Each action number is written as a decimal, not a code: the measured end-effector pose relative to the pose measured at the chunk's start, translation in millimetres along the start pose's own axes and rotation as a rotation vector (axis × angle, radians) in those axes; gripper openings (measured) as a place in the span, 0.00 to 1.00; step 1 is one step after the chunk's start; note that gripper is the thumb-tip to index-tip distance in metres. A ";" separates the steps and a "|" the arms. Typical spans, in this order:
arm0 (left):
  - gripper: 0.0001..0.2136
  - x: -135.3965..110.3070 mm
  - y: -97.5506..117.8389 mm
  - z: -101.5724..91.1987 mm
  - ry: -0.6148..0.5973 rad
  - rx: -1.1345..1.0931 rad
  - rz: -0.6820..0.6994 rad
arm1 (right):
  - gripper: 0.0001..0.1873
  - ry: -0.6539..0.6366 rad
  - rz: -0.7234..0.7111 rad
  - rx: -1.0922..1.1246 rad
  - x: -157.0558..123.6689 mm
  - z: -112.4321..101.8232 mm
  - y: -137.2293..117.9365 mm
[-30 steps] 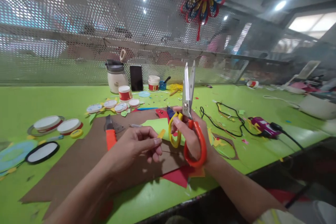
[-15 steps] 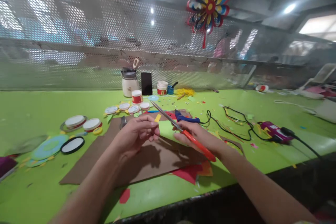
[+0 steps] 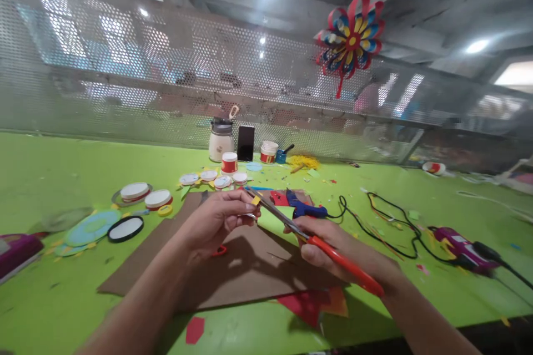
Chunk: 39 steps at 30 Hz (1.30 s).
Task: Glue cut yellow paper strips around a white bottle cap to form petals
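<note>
Between the thumb and fingers of my left hand [image 3: 225, 213] a small yellow paper piece [image 3: 256, 200] is pinched. My right hand [image 3: 333, 244] is wrapped round a pair of scissors with red handles [image 3: 347, 266]. Their long metal blades point up and left, right at the yellow piece; whether they are cutting into it I cannot tell. Below both hands lies a brown cardboard sheet [image 3: 250, 277], and a light green paper [image 3: 275, 216] shows between them. A blue glue gun [image 3: 306, 206] rests just beyond my right hand.
Red paper scraps [image 3: 306, 306] lie at the cardboard's front edge. White lids [image 3: 158, 198] and a black-rimmed disc [image 3: 125, 228] are at left. A pale jar [image 3: 220, 141] and a phone [image 3: 246, 143] stand at the back. A black cable [image 3: 400, 244] runs to a purple device [image 3: 453, 244].
The scissor blades have come up to the yellow paper piece, where there was a gap before. The whole view has shifted, so the table's things sit further right and lower.
</note>
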<state>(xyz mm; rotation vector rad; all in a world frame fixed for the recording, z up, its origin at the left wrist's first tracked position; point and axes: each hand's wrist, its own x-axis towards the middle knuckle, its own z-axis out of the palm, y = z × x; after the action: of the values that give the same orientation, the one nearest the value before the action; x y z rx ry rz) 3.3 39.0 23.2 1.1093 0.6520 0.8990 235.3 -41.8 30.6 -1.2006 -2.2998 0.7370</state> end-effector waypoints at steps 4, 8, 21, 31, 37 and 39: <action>0.03 0.0 0.1 0.0 0.020 0.021 -0.016 | 0.27 -0.013 0.008 0.015 0.2 0.7 4.2; 0.03 0.8 -0.5 1.9 0.016 0.035 -0.020 | 0.26 -0.010 -0.002 0.028 -0.2 1.9 8.2; 0.02 0.1 -0.7 4.3 0.024 0.043 -0.025 | 0.28 0.050 -0.011 0.041 -0.4 4.8 4.5; 0.02 1.3 0.7 6.8 0.033 0.046 -0.012 | 0.30 0.058 0.018 0.047 -0.3 5.2 1.1; 0.02 1.8 -0.6 6.8 0.027 0.048 -0.010 | 0.31 0.074 0.026 0.025 -1.5 6.5 0.2; 0.02 1.4 -0.9 6.6 0.031 0.049 -0.010 | 0.30 0.075 0.034 0.026 -1.8 6.9 1.0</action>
<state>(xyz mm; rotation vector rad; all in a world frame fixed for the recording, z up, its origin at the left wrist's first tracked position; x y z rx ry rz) 9.6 37.0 24.5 1.1365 0.7080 0.8967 232.8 -44.6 24.5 -1.2375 -2.2079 0.7190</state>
